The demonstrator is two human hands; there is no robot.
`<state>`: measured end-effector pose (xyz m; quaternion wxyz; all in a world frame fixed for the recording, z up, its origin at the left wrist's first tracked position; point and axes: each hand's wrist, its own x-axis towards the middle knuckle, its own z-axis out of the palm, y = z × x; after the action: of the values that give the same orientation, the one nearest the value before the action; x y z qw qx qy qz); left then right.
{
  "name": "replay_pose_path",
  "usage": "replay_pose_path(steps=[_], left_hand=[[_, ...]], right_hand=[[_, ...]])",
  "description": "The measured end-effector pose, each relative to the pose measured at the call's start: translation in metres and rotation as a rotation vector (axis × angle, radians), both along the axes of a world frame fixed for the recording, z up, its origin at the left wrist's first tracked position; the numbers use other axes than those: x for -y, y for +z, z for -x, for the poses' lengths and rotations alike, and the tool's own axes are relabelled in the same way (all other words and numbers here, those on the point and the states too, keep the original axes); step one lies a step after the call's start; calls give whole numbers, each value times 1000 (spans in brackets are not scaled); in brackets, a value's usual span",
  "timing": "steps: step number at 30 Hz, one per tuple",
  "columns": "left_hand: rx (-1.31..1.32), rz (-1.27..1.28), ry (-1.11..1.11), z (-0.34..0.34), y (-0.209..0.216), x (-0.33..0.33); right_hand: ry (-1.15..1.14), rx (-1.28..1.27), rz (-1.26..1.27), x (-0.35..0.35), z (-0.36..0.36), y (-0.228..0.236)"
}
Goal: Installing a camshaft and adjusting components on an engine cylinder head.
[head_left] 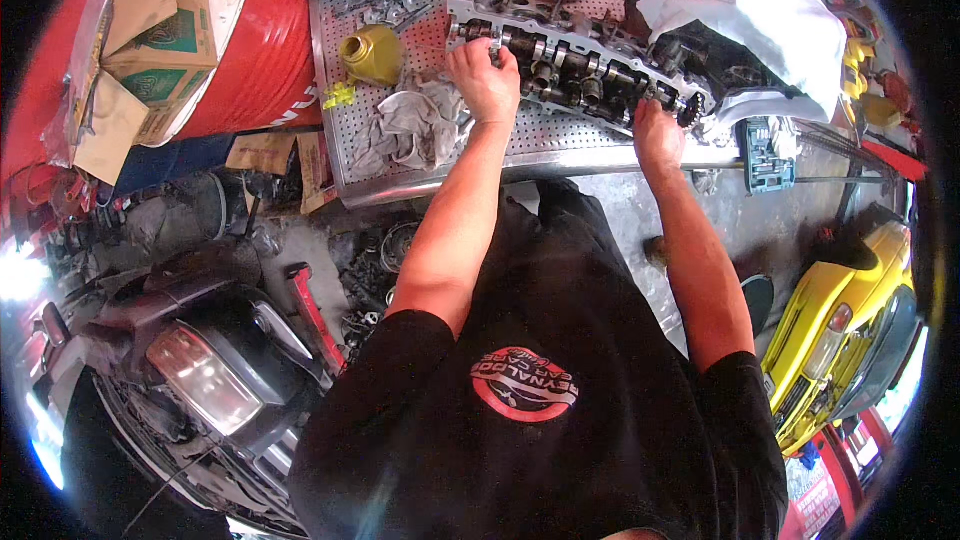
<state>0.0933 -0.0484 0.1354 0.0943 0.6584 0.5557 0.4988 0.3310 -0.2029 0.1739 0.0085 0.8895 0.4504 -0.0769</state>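
A grey metal cylinder head (618, 48) lies across the perforated metal workbench (545, 145), angled down to the right. Along it runs a dark camshaft (592, 67) with shiny lobes and a toothed sprocket (691, 110) at its right end. My left hand (483, 80) is closed, thumb and forefinger pinching the camshaft near its left end. Close to the sprocket, my right hand (659, 136) has its fingers closed on the camshaft too. Its fingertips are partly hidden among the metal parts.
Left of the head are a yellow jug (371, 54) and a crumpled grey rag (408, 130). A white cloth (745, 15) drapes over dark parts at the right, beside a teal tool case (767, 154). A red drum (262, 45) borders the bench; vehicles flank me.
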Motion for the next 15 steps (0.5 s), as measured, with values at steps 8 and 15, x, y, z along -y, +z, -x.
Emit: replay_pose_path(steps=[8, 15], left_hand=[[33, 44, 9, -1, -6, -4], [53, 221, 25, 0, -9, -2]], right_hand=[[-22, -11, -37, 2, 8, 9], [-138, -18, -20, -7, 10, 5]])
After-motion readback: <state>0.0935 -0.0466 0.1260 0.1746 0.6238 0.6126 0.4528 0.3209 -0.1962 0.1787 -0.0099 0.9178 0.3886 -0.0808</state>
